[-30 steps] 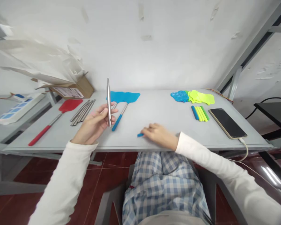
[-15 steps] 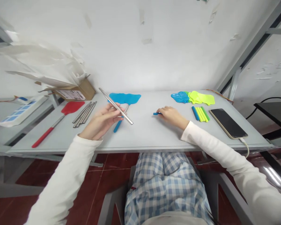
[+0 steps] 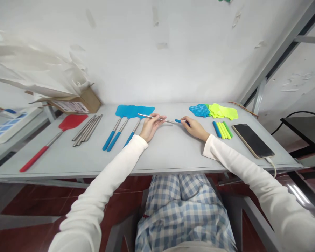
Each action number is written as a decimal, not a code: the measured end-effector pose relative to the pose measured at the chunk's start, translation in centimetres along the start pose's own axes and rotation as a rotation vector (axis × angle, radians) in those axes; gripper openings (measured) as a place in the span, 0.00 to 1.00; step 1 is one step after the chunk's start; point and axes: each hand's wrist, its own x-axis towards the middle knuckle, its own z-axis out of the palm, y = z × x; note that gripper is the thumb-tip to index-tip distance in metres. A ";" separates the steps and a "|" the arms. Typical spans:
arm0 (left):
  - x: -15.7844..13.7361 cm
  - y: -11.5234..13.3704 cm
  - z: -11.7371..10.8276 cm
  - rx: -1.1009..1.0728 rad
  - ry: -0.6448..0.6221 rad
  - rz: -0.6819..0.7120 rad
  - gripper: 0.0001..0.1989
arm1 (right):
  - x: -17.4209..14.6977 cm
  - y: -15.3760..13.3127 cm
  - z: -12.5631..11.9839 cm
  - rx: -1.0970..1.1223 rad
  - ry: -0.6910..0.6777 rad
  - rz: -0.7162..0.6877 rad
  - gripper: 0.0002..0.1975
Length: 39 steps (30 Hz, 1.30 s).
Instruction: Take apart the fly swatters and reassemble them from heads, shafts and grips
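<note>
A grey counter (image 3: 170, 155) carries three blue fly swatters (image 3: 128, 111). Left of the swatters, a cardboard box (image 3: 91, 100) bears a label (image 3: 70, 106), its print too small to read. Right of the swatters, a person's left hand (image 3: 150, 128) and right hand (image 3: 196, 129) face each other: the left holds a slim, shiny metal tube (image 3: 145, 116), nearly level; the right, farther from the swatters, pinches a short blue sleeve (image 3: 178, 121) just beside the tube's tip.
</note>
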 end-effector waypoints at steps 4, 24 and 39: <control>-0.1 -0.1 -0.4 -0.049 0.018 -0.017 0.08 | 0.1 0.5 -0.2 0.144 -0.007 -0.089 0.18; -0.2 -0.4 -1.0 -0.018 -0.233 -0.047 0.12 | 0.1 0.3 -0.5 0.237 0.146 -0.190 0.18; -2.2 -2.2 1.6 0.136 -0.356 -0.055 0.23 | 0.0 -2.0 0.4 0.483 0.110 -0.139 0.21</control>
